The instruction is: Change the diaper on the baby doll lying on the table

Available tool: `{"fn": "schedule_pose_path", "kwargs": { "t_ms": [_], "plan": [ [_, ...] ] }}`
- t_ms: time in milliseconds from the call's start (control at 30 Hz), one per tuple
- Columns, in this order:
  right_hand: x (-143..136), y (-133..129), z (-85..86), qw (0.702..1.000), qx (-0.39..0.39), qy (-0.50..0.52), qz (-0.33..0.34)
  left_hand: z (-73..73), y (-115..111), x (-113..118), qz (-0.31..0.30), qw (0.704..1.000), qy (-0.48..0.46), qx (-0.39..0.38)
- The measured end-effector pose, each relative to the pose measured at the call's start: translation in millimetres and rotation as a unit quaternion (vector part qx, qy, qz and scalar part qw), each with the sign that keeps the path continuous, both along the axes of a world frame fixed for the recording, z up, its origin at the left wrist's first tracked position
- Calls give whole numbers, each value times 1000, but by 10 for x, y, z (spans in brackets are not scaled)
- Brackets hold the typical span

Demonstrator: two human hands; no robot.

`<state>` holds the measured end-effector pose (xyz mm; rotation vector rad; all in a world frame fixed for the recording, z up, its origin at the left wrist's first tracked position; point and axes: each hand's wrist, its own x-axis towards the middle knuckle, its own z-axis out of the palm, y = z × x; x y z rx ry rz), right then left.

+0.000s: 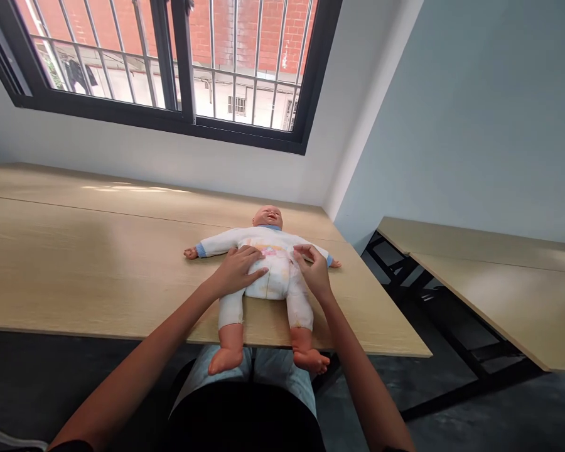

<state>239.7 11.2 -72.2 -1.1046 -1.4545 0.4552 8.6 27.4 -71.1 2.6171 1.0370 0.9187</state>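
A baby doll (269, 280) in a white outfit with blue cuffs and collar lies on its back on the wooden table (122, 263). Its head points toward the window, its arms are spread, and its bare feet hang past the near edge. My left hand (241, 270) rests on the left side of the doll's belly, thumb and fingers apart. On the right side of the belly, my right hand (313, 267) has its thumb and forefinger pinched together at the outfit; whatever lies between the fingertips is too small to make out.
Behind the table is a white wall with a dark-framed, barred window (179, 119). A second wooden table (489, 270) with black metal legs stands at the right, across a gap. My lap is just below the near table edge.
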Motion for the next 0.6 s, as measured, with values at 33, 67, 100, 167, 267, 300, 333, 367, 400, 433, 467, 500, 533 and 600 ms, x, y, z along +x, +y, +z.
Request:
{"fn": "schedule_pose_path", "kwargs": {
  "t_ms": [33,67,100,167,267,300,333,367,400,433,467,500,533,600],
  "plan": [
    [26,-102,-36,999,3,-35,-3,0,-27,-10,-4,1000,-7,-12],
    [48,-202,-67,997,7,-70,-7,1,-58,-23,-6,999,-22,-26],
    [67,-298,-94,995,10,-103,-11,3,-93,-38,-4,998,-45,-39],
    [89,-470,-128,987,7,-161,-15,12,-174,-76,9,993,-106,-55],
    [73,-657,-141,975,-15,-222,-16,26,-304,-152,31,980,-190,-44],
    [55,-697,-139,971,-20,-237,-17,27,-344,-181,37,977,-207,-36],
    [32,-725,-137,968,-25,-251,-21,24,-379,-208,45,975,-216,-29],
    [6,-742,-135,964,-29,-263,-26,17,-408,-234,55,974,-216,-24],
    [-22,-749,-134,961,-33,-273,-33,3,-432,-255,70,976,-207,-22],
    [-48,-749,-134,958,-38,-280,-39,-15,-449,-269,87,977,-191,-26],
    [-72,-743,-136,957,-43,-285,-42,-37,-461,-274,103,979,-173,-33],
    [-91,-733,-139,955,-46,-289,-44,-60,-469,-271,117,980,-156,-41],
    [-105,-723,-144,955,-47,-290,-43,-83,-471,-261,125,980,-143,-50],
    [-115,-703,-155,956,-43,-289,-38,-121,-465,-222,122,981,-134,-65]
  ]
}}
